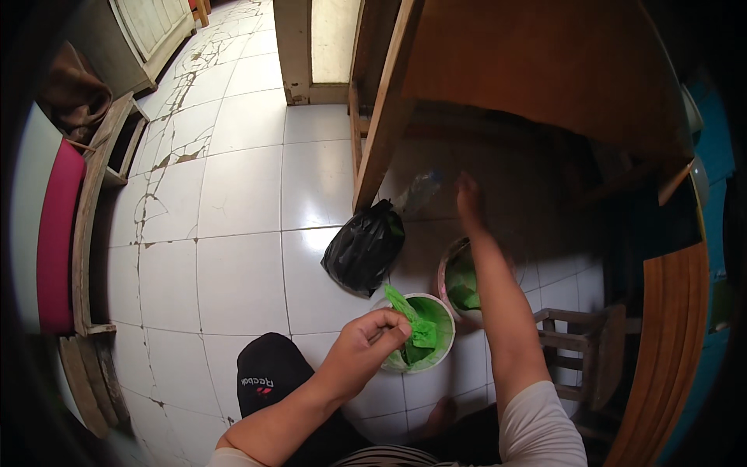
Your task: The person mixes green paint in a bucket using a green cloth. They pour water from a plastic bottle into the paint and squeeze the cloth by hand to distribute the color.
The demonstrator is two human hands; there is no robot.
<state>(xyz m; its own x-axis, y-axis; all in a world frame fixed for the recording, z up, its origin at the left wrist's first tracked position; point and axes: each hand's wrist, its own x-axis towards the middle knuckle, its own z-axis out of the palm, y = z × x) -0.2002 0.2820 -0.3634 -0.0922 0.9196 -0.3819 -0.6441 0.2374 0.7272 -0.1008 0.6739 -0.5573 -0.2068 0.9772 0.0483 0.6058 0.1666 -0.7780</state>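
My left hand [373, 342] pinches a crumpled green plastic bag [420, 330] at a white bucket [444, 347], with part of the bag inside it. My right hand [470, 198] is stretched out under the wooden furniture, near a clear plastic bottle [421, 192] on the floor; its fingers are dim and too unclear to read. Beneath my right forearm stands a second round bucket [447, 265] with green material [461, 282] inside. A black plastic bag [360, 253] lies left of both buckets.
Tall wooden furniture [529, 54] overhangs the right side. A small wooden stool [603, 350] is beside my right arm. A low wooden bench [87, 233] with a pink cushion [54, 233] runs along the left. Cracked white floor tiles [233, 202] lead toward a cabinet [148, 39].
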